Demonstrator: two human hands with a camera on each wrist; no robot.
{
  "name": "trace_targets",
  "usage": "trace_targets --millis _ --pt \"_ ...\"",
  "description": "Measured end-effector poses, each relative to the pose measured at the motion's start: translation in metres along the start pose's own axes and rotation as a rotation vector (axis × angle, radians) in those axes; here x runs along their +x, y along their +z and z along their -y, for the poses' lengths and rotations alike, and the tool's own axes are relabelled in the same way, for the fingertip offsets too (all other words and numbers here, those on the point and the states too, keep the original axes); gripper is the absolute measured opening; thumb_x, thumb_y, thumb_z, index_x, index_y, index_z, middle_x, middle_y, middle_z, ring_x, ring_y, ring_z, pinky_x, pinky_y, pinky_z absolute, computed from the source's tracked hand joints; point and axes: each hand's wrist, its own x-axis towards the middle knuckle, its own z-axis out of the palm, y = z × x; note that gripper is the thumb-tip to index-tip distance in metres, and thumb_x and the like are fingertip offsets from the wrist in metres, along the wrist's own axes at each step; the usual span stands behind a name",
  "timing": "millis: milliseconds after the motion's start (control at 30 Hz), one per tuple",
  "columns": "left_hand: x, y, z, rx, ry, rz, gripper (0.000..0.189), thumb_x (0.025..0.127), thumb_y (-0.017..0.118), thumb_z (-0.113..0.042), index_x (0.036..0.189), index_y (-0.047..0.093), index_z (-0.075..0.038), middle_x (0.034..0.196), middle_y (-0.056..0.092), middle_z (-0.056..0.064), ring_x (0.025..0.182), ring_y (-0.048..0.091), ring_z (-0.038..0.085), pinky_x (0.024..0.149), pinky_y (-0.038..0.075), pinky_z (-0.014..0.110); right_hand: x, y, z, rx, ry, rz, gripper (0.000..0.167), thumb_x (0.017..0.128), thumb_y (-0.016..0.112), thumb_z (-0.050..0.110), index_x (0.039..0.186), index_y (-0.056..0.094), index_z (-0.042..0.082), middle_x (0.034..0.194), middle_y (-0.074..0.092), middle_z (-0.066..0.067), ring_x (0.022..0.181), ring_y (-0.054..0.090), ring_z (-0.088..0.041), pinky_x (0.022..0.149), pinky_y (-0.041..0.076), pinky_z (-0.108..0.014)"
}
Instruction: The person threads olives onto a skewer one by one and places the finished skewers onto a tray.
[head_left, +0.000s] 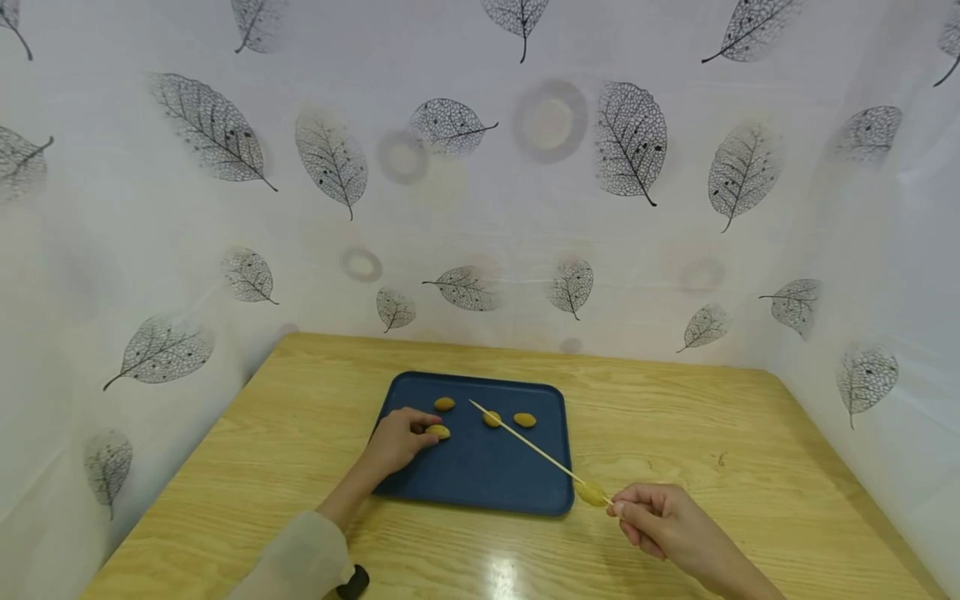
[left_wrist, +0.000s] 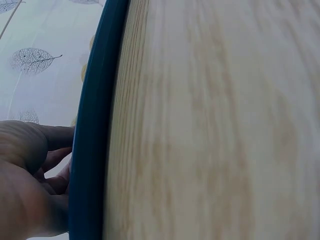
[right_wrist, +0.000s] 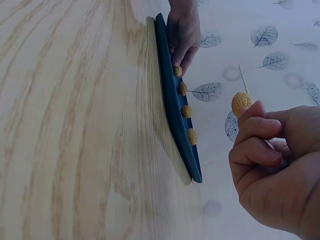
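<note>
From the head view, I'm seeing a navy tray [head_left: 487, 475] resting on a wood-grain table [head_left: 675, 425], with a leaf-print curtain [head_left: 480, 208] standing behind the table and along both sides. Inside the tray, near its left end, the left hand [head_left: 396, 442] is pinching a yellowish walnut-like piece [head_left: 438, 432] between thumb and fingers, the gap between them no wider than the piece. Three loose pieces are lying toward the tray's far edge: a brown one [head_left: 444, 404] just beyond that hand, a middle one [head_left: 492, 419] and a right-hand one [head_left: 524, 420]. Off the tray's near right corner, the right hand [head_left: 663, 525] is gripping the end of a thin skewer [head_left: 525, 441] with thumb and fingertips closed together. A threaded piece [head_left: 591, 493] is sitting on it just before the fingers, and the shaft is slanting over the tray, partly covering the middle one. A pale sleeve [head_left: 303, 554] is showing nearer than the tray.

From the left wrist, the tray's wall is blocking the fingertips, so I can't tell their hold there.

From the right wrist, the skewer's tip is pointing up, apart from the tray, where four pieces are lying in a row.
</note>
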Motion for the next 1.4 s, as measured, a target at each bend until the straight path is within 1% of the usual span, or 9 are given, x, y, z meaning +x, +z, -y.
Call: trace_targets --millis 233,367,533,667,800,900,1100,1267,1400 --pt "-0.002 0.000 -0.001 -0.032 -0.005 -0.004 0.020 0.092 0.079 -0.011 0.112 0.080 -0.009 0.108 0.071 0.006 0.098 0.065 0.025 0.083 0.056 0.044 -0.001 0.000 0.000 0.012 0.021 -0.002 0.035 0.110 0.050 0.012 0.112 0.059 -0.022 0.075 0.062 0.004 0.053 0.042 -0.001 0.042 0.027 -0.032" --pt "-0.003 -0.001 0.000 -0.161 -0.009 -0.029 0.020 0.092 0.078 -0.007 0.112 0.079 -0.005 0.110 0.075 0.009 0.104 0.068 0.030 0.088 0.057 0.045 0.000 -0.001 -0.001 0.016 0.014 -0.006 0.034 0.110 0.050 0.012 0.111 0.059 -0.021 0.075 0.062 0.004 0.052 0.041 -0.002 0.041 0.027 -0.032" --pt "-0.006 -0.005 -0.001 -0.339 -0.044 -0.033 0.022 0.092 0.078 -0.006 0.114 0.079 -0.004 0.110 0.076 0.007 0.107 0.068 0.026 0.089 0.057 0.040 -0.002 -0.003 -0.001 0.005 0.033 -0.014 0.035 0.110 0.051 0.013 0.112 0.060 -0.021 0.075 0.062 0.004 0.053 0.041 -0.002 0.042 0.029 -0.027" --pt "-0.011 -0.013 -0.005 -0.440 -0.046 0.011 0.027 0.095 0.076 -0.008 0.121 0.075 -0.002 0.115 0.075 0.008 0.109 0.069 0.024 0.092 0.058 0.040 -0.003 -0.005 -0.003 -0.004 0.029 -0.019 0.035 0.110 0.051 0.013 0.111 0.060 -0.021 0.075 0.062 0.004 0.053 0.041 -0.002 0.043 0.031 -0.024" --pt "-0.017 -0.024 -0.010 -0.589 -0.014 0.086 0.037 0.097 0.072 -0.007 0.131 0.066 0.008 0.119 0.073 0.016 0.107 0.071 0.026 0.095 0.058 0.043 -0.004 -0.007 -0.004 0.007 0.017 -0.013 0.034 0.110 0.050 0.012 0.111 0.060 -0.021 0.076 0.062 0.004 0.053 0.041 -0.002 0.044 0.033 -0.023" --pt "-0.021 -0.030 -0.013 -0.689 -0.013 0.129 0.043 0.098 0.070 -0.006 0.136 0.059 0.012 0.121 0.071 0.019 0.107 0.072 0.026 0.098 0.057 0.045 -0.005 -0.007 -0.005 0.005 0.005 -0.013 0.034 0.110 0.050 0.011 0.110 0.060 -0.021 0.076 0.062 0.005 0.053 0.040 -0.002 0.043 0.032 -0.025" --pt "-0.026 -0.035 -0.017 -0.744 -0.031 0.161 0.049 0.099 0.070 -0.009 0.141 0.055 0.011 0.120 0.071 0.014 0.109 0.070 0.025 0.099 0.056 0.036 -0.006 -0.009 -0.005 0.000 -0.004 -0.018 0.033 0.110 0.049 0.010 0.110 0.060 -0.021 0.076 0.062 0.005 0.053 0.039 -0.002 0.042 0.028 -0.031" --pt "-0.031 -0.038 -0.021 -0.786 -0.045 0.176 0.049 0.101 0.067 -0.009 0.144 0.052 0.010 0.124 0.069 0.013 0.115 0.068 0.027 0.103 0.053 0.035 -0.009 -0.010 -0.006 0.014 0.013 -0.015 0.034 0.110 0.049 0.011 0.112 0.058 -0.023 0.076 0.062 0.005 0.053 0.039 -0.003 0.043 0.028 -0.031" --pt "-0.035 -0.039 -0.023 -0.809 -0.060 0.174 0.049 0.101 0.068 -0.009 0.144 0.053 0.009 0.124 0.068 0.012 0.118 0.065 0.031 0.101 0.053 0.031 -0.011 -0.011 -0.006 0.020 0.033 -0.017 0.036 0.111 0.049 0.012 0.112 0.057 -0.023 0.076 0.061 0.004 0.053 0.039 -0.003 0.044 0.028 -0.030"
